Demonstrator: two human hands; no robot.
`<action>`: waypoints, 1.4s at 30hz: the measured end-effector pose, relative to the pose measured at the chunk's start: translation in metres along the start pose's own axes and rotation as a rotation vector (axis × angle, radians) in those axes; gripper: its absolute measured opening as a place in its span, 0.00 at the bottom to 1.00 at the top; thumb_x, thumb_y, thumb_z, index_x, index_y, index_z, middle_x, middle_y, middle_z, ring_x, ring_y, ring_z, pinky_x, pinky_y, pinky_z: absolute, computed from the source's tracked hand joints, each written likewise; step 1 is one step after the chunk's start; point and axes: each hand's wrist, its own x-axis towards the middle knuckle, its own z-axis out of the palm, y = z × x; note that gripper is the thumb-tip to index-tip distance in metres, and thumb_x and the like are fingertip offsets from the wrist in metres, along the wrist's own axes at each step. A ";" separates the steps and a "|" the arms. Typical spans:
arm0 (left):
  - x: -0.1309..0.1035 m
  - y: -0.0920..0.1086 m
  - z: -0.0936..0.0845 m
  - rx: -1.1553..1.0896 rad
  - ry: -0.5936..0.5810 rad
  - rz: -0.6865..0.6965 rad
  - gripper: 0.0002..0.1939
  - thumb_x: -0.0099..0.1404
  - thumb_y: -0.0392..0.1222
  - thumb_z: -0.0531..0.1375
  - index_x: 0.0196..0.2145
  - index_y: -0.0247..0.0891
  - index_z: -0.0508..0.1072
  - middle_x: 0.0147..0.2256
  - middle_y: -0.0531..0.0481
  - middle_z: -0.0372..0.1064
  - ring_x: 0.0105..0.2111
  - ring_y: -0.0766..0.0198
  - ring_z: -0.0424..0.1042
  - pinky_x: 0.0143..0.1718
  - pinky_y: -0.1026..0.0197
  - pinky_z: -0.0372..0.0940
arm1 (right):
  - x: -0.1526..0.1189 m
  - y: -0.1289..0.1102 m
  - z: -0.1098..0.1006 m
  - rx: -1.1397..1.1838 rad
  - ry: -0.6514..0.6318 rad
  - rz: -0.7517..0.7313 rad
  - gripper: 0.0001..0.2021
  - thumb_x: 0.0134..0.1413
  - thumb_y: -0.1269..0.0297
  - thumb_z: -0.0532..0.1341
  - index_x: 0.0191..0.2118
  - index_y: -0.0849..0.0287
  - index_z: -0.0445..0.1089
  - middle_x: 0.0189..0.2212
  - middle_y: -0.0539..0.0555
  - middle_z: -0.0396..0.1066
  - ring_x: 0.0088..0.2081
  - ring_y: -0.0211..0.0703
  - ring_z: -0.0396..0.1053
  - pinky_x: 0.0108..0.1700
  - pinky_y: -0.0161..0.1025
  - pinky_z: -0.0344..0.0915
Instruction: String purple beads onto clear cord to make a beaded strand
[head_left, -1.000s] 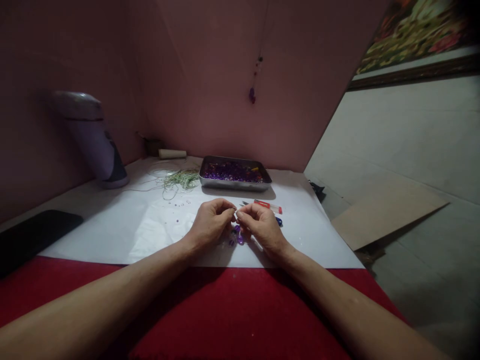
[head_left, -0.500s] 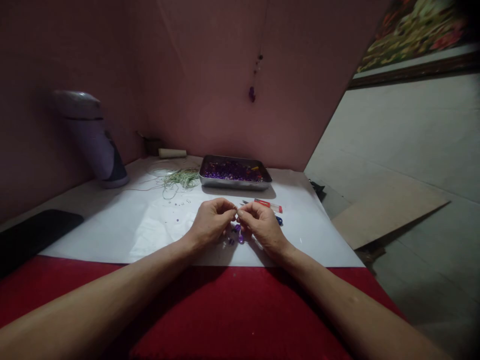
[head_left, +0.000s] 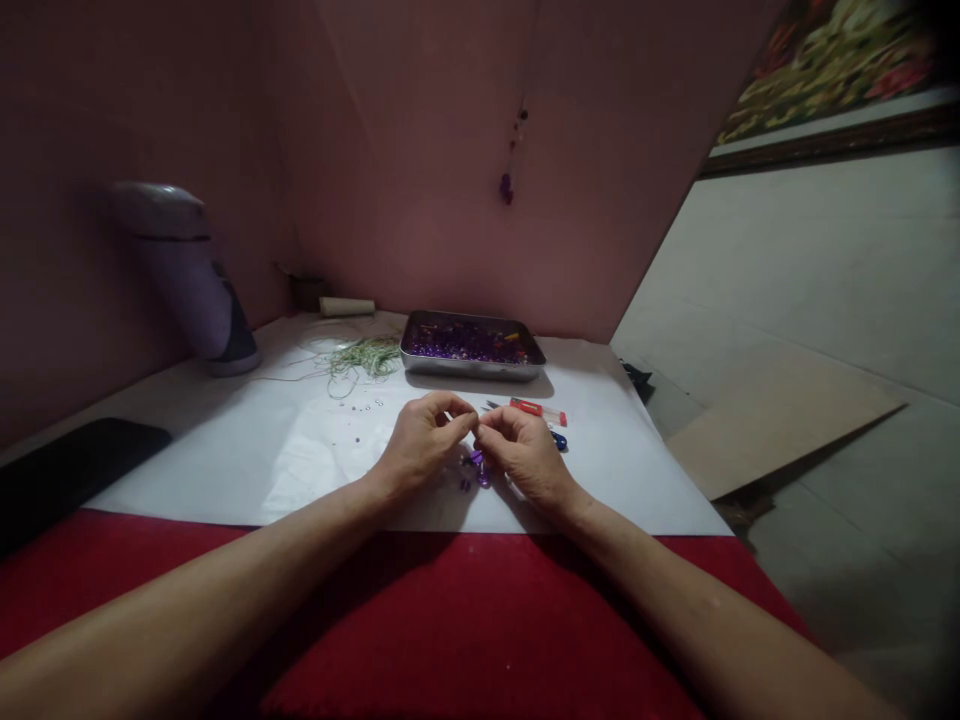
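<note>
My left hand [head_left: 426, 437] and my right hand [head_left: 526, 452] meet above the white sheet, thumb and index finger pinched on each, fingertips almost touching. What the left fingertips pinch is too small to make out. From the right fingertips hangs a short strand with purple beads [head_left: 482, 472], its thread barely visible. More dark purple beads [head_left: 466, 486] are just left of it, near the sheet. Behind my right hand lie a red-and-clear case [head_left: 541, 411], a pointed metal tip [head_left: 491, 405] and a dark blue handle [head_left: 559, 441], partly hidden.
A metal tray [head_left: 472, 369] of purple beads stands at the back. Left of it are green thread [head_left: 364, 358], a pale roll [head_left: 346, 307] and a purple bottle [head_left: 195, 285]. Small beads [head_left: 358, 407] dot the white sheet [head_left: 225, 450]. A dark flat object [head_left: 90, 470] lies left.
The whole view has shifted very slightly. My fingertips have moved a little, still pinched together above the purple beads.
</note>
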 end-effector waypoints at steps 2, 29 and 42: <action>0.000 -0.002 0.000 0.016 0.003 0.006 0.06 0.54 0.39 0.59 0.26 0.34 0.74 0.24 0.52 0.68 0.23 0.68 0.63 0.26 0.66 0.58 | 0.000 0.001 0.000 0.006 -0.008 -0.009 0.07 0.48 0.63 0.60 0.25 0.61 0.65 0.17 0.46 0.62 0.19 0.32 0.59 0.22 0.33 0.56; -0.003 0.003 -0.004 -0.287 -0.103 -0.159 0.09 0.48 0.30 0.57 0.26 0.35 0.77 0.29 0.48 0.74 0.28 0.66 0.70 0.31 0.63 0.63 | 0.000 -0.006 -0.001 0.150 0.070 0.120 0.06 0.46 0.65 0.60 0.26 0.60 0.63 0.16 0.46 0.62 0.16 0.31 0.56 0.17 0.31 0.52; -0.001 0.000 -0.001 -0.294 -0.046 -0.174 0.07 0.50 0.39 0.64 0.27 0.33 0.76 0.25 0.48 0.72 0.22 0.69 0.66 0.24 0.65 0.61 | 0.000 -0.007 0.000 0.143 0.078 0.090 0.08 0.46 0.63 0.60 0.25 0.60 0.63 0.17 0.46 0.62 0.17 0.31 0.56 0.18 0.31 0.53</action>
